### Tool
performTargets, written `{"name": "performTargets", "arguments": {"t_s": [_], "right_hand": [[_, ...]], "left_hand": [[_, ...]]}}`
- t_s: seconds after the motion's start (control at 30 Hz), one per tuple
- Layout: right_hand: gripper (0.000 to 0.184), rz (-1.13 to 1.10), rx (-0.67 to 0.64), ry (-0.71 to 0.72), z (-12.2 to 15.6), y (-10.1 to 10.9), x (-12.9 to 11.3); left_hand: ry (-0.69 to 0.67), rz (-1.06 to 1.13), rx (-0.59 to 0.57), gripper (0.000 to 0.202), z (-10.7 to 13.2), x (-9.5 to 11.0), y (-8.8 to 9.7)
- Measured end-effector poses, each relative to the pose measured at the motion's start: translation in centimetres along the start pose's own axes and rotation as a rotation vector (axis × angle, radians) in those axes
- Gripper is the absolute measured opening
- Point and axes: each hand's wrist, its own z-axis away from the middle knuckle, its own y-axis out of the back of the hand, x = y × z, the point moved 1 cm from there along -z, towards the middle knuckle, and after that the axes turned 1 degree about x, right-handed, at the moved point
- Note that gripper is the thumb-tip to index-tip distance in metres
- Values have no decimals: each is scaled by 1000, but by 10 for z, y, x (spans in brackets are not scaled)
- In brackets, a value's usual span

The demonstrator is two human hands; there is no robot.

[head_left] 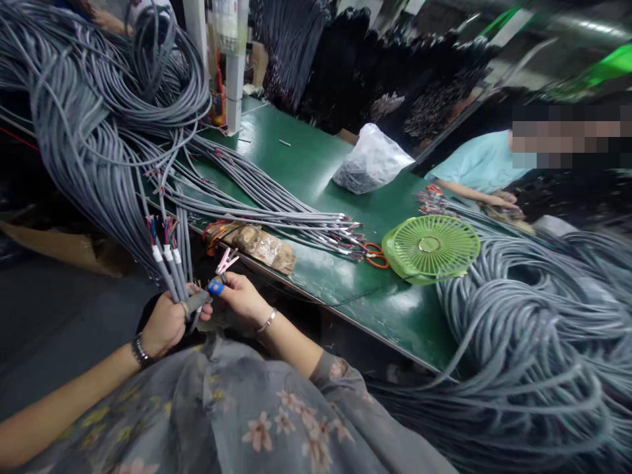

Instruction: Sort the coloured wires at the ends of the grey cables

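Far left of the green fan [430, 245], a heap of grey cables [89, 99] lies on the counter [355, 303]. Also well left of the fan, your left hand [168, 319] is clamped on a few held cables [172, 271] — coloured wires show at their upper ends. Next along, your right hand [239, 296] is beside a small pink tool [227, 261]; whether it grips that cannot be told. Orange-handled scissors [376, 255] lie just left of the fan — more coiled cables [533, 316] spread to its right.
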Motion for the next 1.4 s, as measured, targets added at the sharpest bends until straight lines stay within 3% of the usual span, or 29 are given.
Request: {"name": "performTargets", "arguments": {"t_s": [0.23, 0.4, 0.67, 0.8, 0.97, 1.2, 1.33, 1.4], "right_hand": [[54, -136, -202, -86, -11, 10, 5], [47, -87, -220, -106, -19, 4, 5], [52, -250, -44, -67, -11, 2, 17], [52, -215, -26, -102, -3, 4, 15], [41, -79, 35, -12, 3, -5, 5], [34, -298, 342, -57, -10, 5, 2], [47, -389, 157, -104, -19, 9, -4], [54, -362, 68, -59, -22, 7, -5]], "left_hand": [[54, 11, -152, 35, -1, 6, 3], [77, -92, -236, 32, -1, 12, 1], [21, -49, -35, 29, 3, 13, -5], [13, -42, -9, 29, 2, 10, -6], [13, -33, -8, 32, 3, 8, -7], [46, 3, 9, 34, 9, 18, -10], [63, 38, 13, 31, 9, 24, -16], [66, 54, 18, 28, 8, 25, -21]]}}
